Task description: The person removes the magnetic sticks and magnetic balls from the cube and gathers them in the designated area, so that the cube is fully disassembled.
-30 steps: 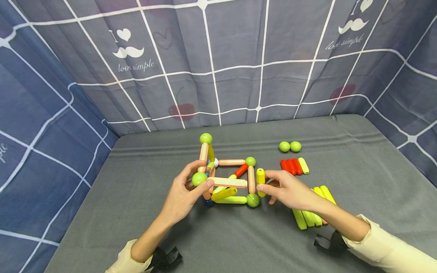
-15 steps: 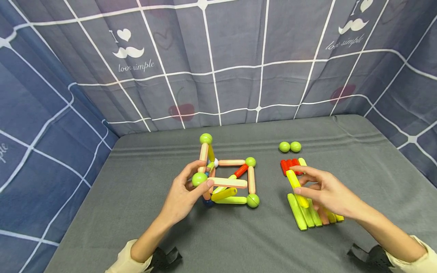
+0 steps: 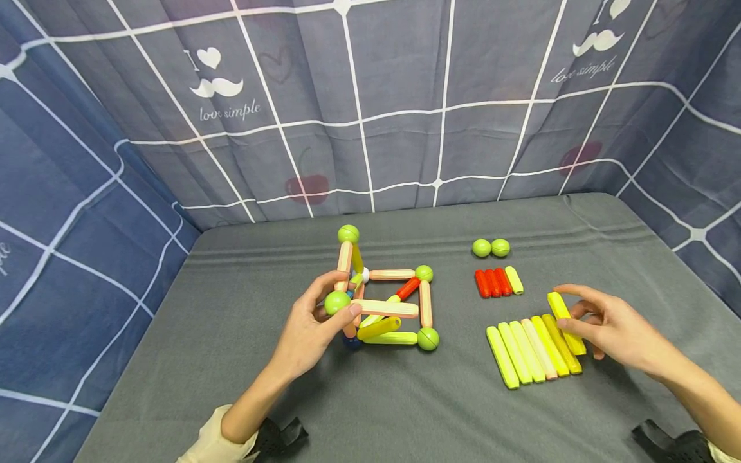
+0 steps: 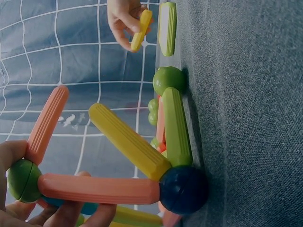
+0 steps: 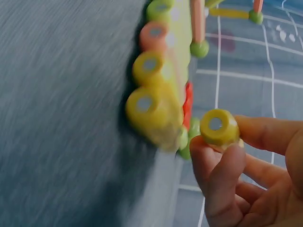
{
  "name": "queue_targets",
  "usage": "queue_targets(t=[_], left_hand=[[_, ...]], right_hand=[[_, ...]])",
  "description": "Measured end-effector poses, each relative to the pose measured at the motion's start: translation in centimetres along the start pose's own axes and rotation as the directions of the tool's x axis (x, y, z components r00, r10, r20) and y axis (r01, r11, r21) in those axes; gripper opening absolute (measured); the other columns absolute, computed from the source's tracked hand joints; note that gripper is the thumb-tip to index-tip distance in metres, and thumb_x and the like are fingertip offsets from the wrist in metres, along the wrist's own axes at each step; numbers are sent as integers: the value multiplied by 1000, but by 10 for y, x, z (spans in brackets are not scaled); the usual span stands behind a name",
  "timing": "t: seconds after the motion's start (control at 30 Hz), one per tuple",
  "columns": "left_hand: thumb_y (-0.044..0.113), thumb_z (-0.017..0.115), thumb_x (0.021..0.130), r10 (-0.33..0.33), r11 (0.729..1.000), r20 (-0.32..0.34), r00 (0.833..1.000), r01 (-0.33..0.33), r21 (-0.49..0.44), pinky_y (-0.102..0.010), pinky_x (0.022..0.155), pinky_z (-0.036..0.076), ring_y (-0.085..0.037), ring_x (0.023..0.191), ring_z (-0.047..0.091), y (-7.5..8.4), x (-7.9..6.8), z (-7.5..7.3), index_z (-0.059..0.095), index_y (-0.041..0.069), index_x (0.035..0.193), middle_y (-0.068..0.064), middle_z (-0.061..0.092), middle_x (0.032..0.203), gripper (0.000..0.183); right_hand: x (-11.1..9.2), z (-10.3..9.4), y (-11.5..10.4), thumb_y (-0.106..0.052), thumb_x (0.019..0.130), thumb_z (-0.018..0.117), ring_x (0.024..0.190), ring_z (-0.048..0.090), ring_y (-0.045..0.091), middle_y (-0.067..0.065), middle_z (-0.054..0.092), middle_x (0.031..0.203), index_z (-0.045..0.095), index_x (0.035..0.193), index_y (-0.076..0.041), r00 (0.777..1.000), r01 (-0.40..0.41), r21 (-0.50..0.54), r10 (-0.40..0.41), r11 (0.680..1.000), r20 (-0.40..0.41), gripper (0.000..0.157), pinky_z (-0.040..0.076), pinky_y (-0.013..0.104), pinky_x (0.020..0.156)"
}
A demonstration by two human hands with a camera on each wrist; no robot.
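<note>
Yellow stick (image 3: 560, 310) is pinched in the right grip (image 3: 616, 331), just beside the end of the stick row (image 3: 538, 348); red sticks (image 3: 492, 283) lie beyond. Left grip (image 3: 309, 325) pinches the frame (image 3: 389, 309), partly hiding it.

A green plastic ball (image 3: 337, 303) sat between the left fingers (image 3: 331, 280). From it, a pale orange ribbed plastic rod (image 3: 386, 308) reached out to their right. Beneath them, a dark blue plastic ball (image 4: 183, 189) rested on the grey cloth-covered desk (image 3: 440, 411). Behind them stood a second green plastic ball (image 3: 348, 233), raised. To their right, two more corner balls (image 3: 428, 339) lay on the desk, one behind the other.

A long yellow plastic rod (image 3: 559, 307) was between the right fingers (image 3: 579, 293). Left of these lay a row of long yellow-green, pale orange and yellow plastic rods (image 3: 527, 351); behind and left, short red plastic rods (image 3: 492, 283) beside a short yellow-green plastic rod (image 3: 514, 280); farther behind, a pair of green plastic balls (image 3: 482, 247).
</note>
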State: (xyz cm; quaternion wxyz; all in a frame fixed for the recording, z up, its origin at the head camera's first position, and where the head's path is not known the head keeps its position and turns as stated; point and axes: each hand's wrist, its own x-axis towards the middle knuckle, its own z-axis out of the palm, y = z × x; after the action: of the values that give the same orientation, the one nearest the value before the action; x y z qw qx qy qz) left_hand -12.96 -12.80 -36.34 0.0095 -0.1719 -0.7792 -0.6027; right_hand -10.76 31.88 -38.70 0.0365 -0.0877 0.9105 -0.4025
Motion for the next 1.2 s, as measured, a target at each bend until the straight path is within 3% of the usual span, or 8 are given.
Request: queue_targets(t=[0.17,0.63,0.9,1.2], left_hand=[[13,72,92,0,1000,1,1000,0,-1,-31,63,54,-23,82,66,0,0,0,51,14,136,-12,61,120,49],[12,73,91,-4,1000,-5,1000,4,-6,-24,63,50,-21,82,65,0,0,0,51,13,136,-11,61,121,49],[11,72,92,3,1000,-1,1000,-3,-15,-22,59,46,-20,79,64,0,-1,-1,52,14,136,-11,61,120,48],[12,72,92,0,1000,-2,1000,0,-9,-22,58,46,-21,80,64,-1,-1,0,52,14,136,-12,61,121,48]], right_hand=[[-2,0,15,-7,93,68,48,50,13,8,57,87,48,136,3,1000,11,-61,-9,998,28,48,47,31,42],[-3,1,25,-11,97,64,52,52,12,6,58,86,51,131,8,994,-28,-64,34,998,99,42,48,31,43],[-2,-3,17,-17,99,61,59,54,13,10,59,97,53,130,7,994,-68,-95,75,993,78,40,49,32,45],[5,1,-11,-14,99,61,74,58,13,13,63,107,58,125,3,999,22,-30,-20,999,44,31,49,32,46]])
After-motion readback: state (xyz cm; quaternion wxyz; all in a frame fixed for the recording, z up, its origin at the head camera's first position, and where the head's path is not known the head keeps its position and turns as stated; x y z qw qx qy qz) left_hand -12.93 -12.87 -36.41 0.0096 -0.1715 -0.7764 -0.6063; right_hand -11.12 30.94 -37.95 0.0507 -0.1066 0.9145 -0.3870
